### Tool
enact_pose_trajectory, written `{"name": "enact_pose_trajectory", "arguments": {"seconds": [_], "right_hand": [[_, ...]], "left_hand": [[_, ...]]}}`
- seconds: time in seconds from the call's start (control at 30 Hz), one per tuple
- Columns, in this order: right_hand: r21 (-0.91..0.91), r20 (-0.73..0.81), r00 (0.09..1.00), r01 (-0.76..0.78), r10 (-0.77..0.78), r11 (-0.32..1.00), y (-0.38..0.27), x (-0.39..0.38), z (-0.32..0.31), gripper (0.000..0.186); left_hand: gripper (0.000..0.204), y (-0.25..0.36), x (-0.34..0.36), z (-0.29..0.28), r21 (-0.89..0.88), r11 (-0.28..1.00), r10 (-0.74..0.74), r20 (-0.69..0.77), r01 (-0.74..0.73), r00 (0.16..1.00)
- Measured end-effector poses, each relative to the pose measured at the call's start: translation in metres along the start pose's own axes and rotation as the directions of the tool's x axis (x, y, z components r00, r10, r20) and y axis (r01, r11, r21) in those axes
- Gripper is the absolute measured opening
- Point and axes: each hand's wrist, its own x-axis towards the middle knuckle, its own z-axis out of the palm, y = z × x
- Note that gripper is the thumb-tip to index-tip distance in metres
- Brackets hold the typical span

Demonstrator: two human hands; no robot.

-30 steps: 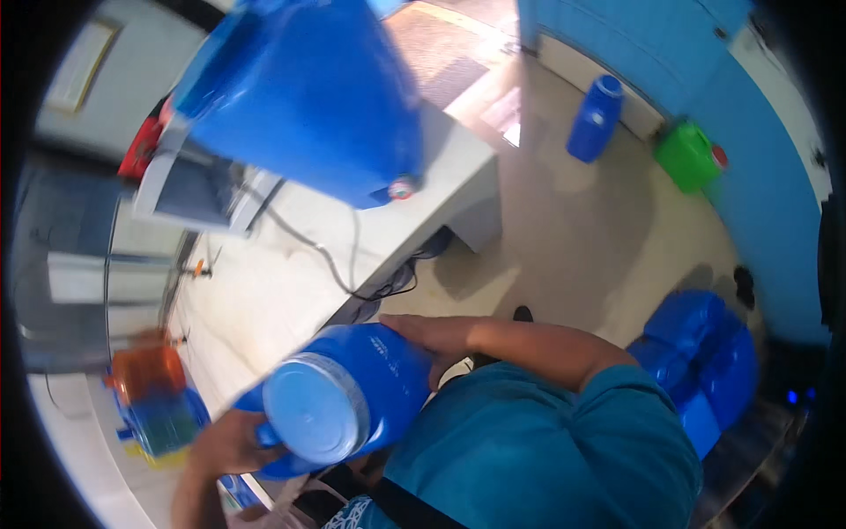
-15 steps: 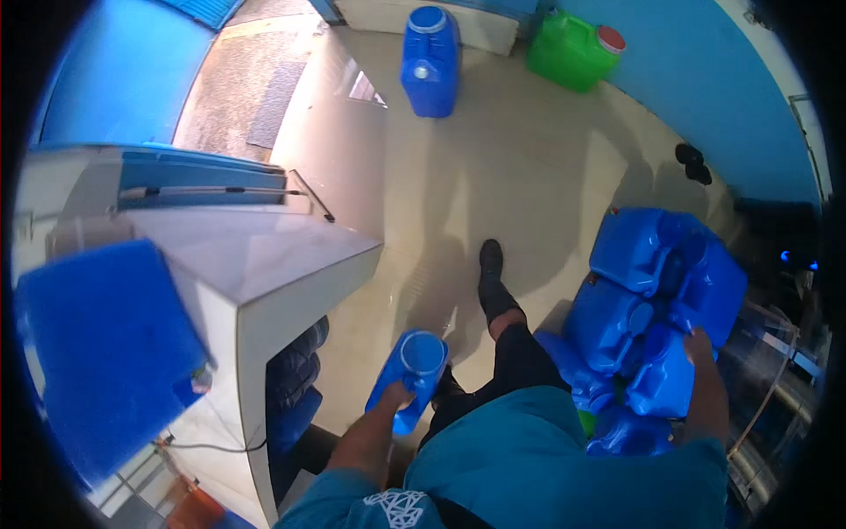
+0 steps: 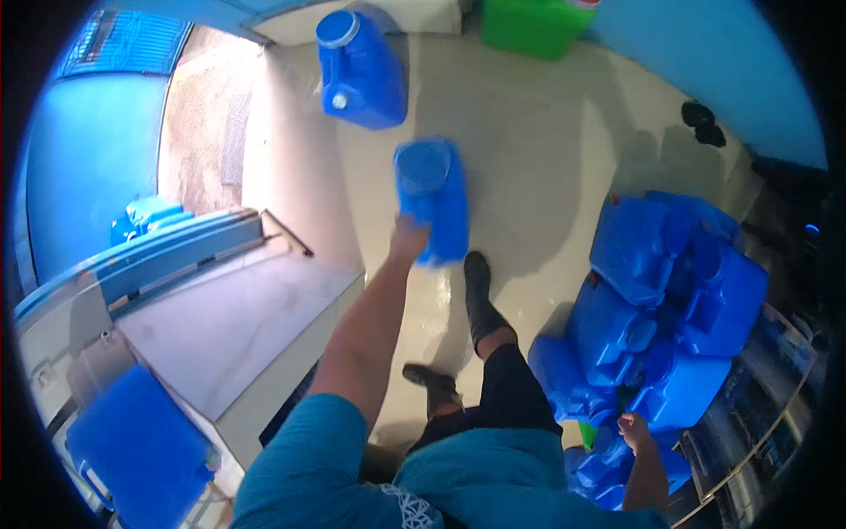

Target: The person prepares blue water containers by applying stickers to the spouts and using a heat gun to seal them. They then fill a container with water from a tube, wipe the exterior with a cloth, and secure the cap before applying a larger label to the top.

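Note:
My left hand (image 3: 410, 238), arm stretched forward, is closed on the handle of a blue jerrycan (image 3: 448, 198) with a wide round blue cap. The jerrycan hangs over the floor ahead of my feet and is slightly blurred. My right hand (image 3: 633, 432) hovers beside a stack of blue jerrycans (image 3: 639, 251), its fingers curled and nothing seen in them. Closest to it is a blue jerrycan (image 3: 679, 383) lying on its side in that stack. Farther off, another blue jerrycan (image 3: 374, 84) stands upright on the floor.
A green jerrycan (image 3: 529, 26) stands by the far wall. On my left is a white-topped counter (image 3: 238, 313) with a blue container (image 3: 145, 450) at its near end. Dark footwear (image 3: 703, 123) lies by the right wall. Pipes and racks (image 3: 749, 397) are at lower right.
My left hand has carried the blue jerrycan forward, from beside my leg toward the standing one. My right hand has left the stacked jerrycan and come back nearer my body.

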Motion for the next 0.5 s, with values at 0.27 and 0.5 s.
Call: {"name": "enact_pose_trajectory", "arguments": {"seconds": [0.27, 0.5], "right_hand": [[-0.260, 0.025, 0.948, 0.313, -0.317, 0.914, -0.120, 0.092, 0.036, 0.031], [0.265, 0.103, 0.821, 0.522, -0.562, 0.811, -0.323, 0.119, 0.104, 0.017]], "left_hand": [[0.036, 0.199, -0.239, -0.232, -0.014, 0.881, 0.472, 0.084, -0.472, 0.878], [0.037, 0.224, -0.532, -0.498, 0.786, 0.618, 0.626, -0.477, -0.020, 0.616]]}}
